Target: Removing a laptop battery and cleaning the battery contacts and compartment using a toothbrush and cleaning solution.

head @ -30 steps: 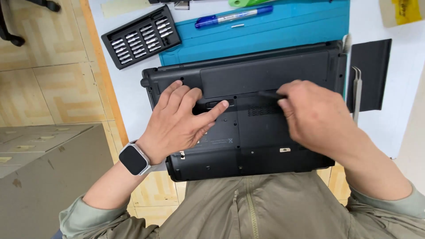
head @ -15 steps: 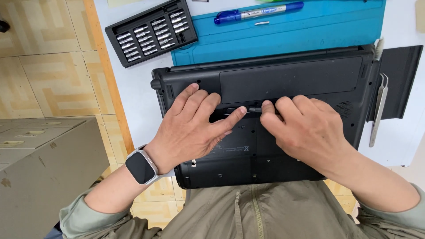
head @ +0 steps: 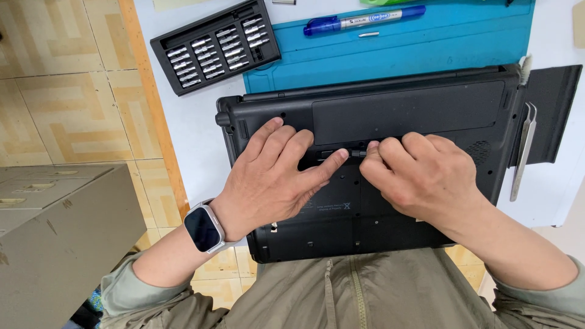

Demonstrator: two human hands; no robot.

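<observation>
My left hand (head: 277,173) lay spread flat, palm down, on the underside of the black laptop (head: 365,164), which rested bottom-up in front of me with its long axis running from nine o'clock to three o'clock. The left index finger stretched toward three o'clock, and its tip touched the small dark screwdriver tip (head: 356,153) near the middle of the case, just below the long battery cover (head: 408,113).

My right hand (head: 420,176) was curled with its fingers bunched together at about nine o'clock from its own knuckles, pinching the screwdriver, most of which was hidden under the fingers. I could not tell how firmly it was gripped. The tool's axis lay nearly level, nine to three, parallel to the laptop's long side, so the two hands met fingertip to fingertip over that spot. The right hand was the nearer one to the tool, and the left only steadied its end.

A smartwatch (head: 202,228) sat on my left wrist at about seven o'clock from the laptop's centre. At eleven o'clock lay the black bit set tray (head: 213,45), well apart from my hands. The blue work mat (head: 426,52) ran along twelve o'clock with a blue marker pen (head: 365,19) on it. Metal tweezers (head: 523,152) lay at three o'clock, just beside the laptop's edge.
</observation>
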